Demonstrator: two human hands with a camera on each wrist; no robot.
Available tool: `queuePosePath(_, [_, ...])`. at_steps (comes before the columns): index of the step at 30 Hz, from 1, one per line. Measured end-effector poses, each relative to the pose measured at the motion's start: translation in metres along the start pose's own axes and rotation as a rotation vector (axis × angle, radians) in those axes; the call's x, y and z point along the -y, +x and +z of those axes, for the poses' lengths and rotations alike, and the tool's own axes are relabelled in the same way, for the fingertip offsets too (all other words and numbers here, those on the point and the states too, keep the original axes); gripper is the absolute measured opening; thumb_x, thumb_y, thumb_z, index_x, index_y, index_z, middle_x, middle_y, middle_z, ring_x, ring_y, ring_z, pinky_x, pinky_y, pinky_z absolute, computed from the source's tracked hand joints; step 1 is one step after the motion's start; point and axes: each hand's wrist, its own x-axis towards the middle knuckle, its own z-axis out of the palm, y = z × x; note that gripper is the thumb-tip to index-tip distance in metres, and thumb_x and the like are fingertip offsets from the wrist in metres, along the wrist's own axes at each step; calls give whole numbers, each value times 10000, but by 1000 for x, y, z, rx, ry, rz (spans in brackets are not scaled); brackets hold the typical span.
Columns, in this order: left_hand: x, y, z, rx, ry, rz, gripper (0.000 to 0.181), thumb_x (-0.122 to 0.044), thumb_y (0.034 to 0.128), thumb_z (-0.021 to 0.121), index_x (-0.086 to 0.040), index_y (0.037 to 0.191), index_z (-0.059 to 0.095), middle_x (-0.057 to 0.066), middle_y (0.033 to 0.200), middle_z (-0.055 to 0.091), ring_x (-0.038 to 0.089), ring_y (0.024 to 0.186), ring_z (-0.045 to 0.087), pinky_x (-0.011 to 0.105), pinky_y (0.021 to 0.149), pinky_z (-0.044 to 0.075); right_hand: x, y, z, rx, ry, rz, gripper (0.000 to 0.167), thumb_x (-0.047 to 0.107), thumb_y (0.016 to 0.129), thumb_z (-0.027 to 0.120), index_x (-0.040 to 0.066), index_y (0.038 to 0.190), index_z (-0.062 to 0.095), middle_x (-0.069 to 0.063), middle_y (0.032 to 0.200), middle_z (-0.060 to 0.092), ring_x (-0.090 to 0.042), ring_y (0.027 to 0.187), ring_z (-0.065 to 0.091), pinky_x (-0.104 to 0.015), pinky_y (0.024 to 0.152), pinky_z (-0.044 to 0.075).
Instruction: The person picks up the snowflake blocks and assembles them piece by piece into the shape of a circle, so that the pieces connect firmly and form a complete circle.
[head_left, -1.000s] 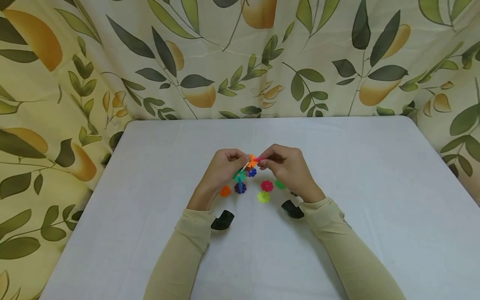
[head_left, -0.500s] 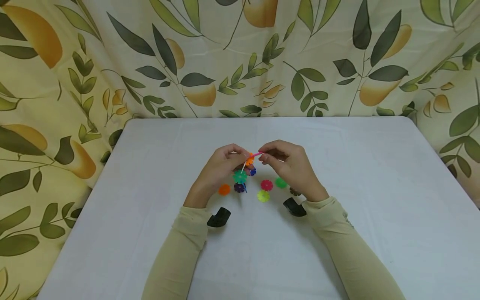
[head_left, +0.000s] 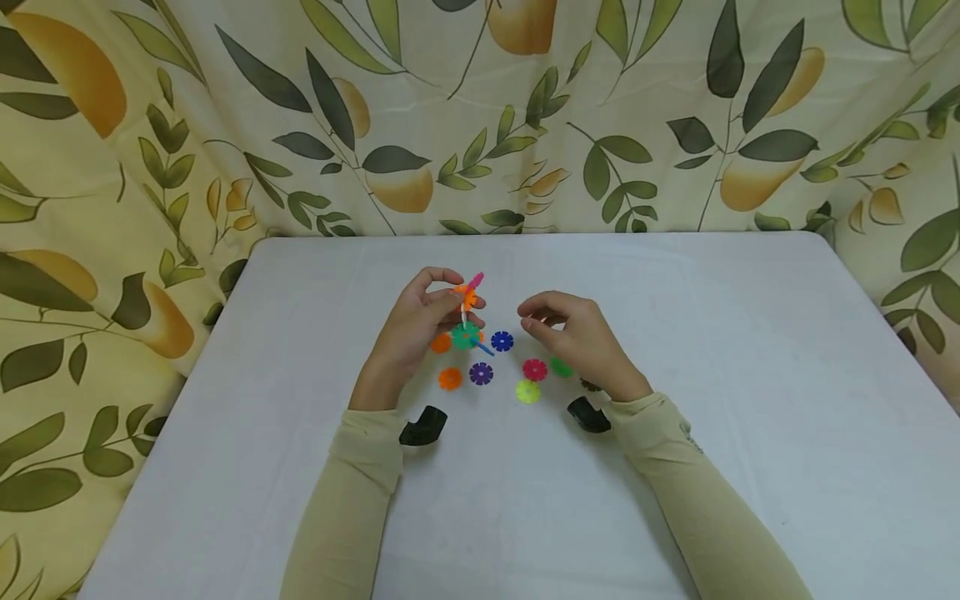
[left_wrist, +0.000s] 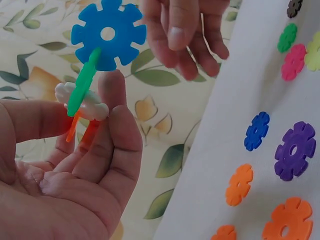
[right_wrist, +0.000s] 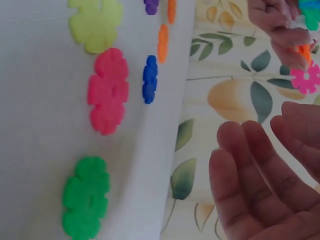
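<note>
1. Nearest, the left sleeve [head_left: 337, 500] and right sleeve [head_left: 697, 483] lead in over the white table [head_left: 675, 292]; a left black piece [head_left: 423, 427] and right black piece [head_left: 588, 415] sit at the cuffs.
2. Beyond, a yellow-green disc [head_left: 528, 392] lies just beside a pink disc [head_left: 535, 370]. To their right, the right wrist partly covers a dark brown disc [head_left: 590, 385].
3. Left of these are a nearer orange disc [head_left: 450, 379] and a purple disc [head_left: 482, 373]; right of the pink one, a green disc [head_left: 561, 367].
4. Farther, a blue disc [head_left: 502, 341] lies between the hands; the left hand [head_left: 408, 325] partly blocks a farther orange disc [head_left: 441, 342].
5. That hand pinches the joined discs [head_left: 465, 337], blue, green, white, orange and pink, above the table.
6. The right hand [head_left: 577, 333] hovers apart, fingers loosely bent around nothing.
7. Farthest hangs a leaf-patterned cloth [head_left: 480, 125].
</note>
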Motion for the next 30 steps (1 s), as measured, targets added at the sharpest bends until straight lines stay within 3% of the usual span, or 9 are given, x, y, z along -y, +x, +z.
queuePosePath(4, [0,0,1,5,-4,5,249,-96,1122,510,-59,1364,469,232,1256,729,269,932,777,403,1028,536,-3,1,7,71,-8,21,218,14,1008,720,-58,1214,732,-163,1138,752,-320,1016,703,-491,902,581])
queuePosePath(11, [-1,2,0,3,-15,31,398,-72,1101,503,-155,1490,505,199,1308,713,337,989,761,337,942,559,-4,4,19,234,-35,59,359,63,1037,683,-34,1383,671,-189,1393,664,-380,1278,626,-551,1058,523])
queuePosePath(17, [-3,2,0,3,-16,43,435,-57,1107,487,-214,1504,567,244,1324,690,404,1038,723,311,912,560,-9,5,23,347,-175,-23,402,62,1058,632,-58,1441,627,-246,1497,580,-467,1394,495,-611,1162,395])
queuePosePath(23, [-2,3,1,12,-16,41,375,-53,1120,485,-136,1466,605,258,1304,685,349,993,762,319,922,563,-13,4,24,387,-306,-41,341,100,1085,597,-64,1372,681,-256,1507,561,-477,1368,471,-635,1132,397])
queuePosePath(30, [1,2,1,18,-29,27,369,-68,1131,478,-62,1484,584,194,1213,730,247,920,769,376,1021,555,-13,5,25,369,-267,-50,278,45,1052,635,-79,1283,729,-263,1416,620,-476,1316,503,-611,1118,422])
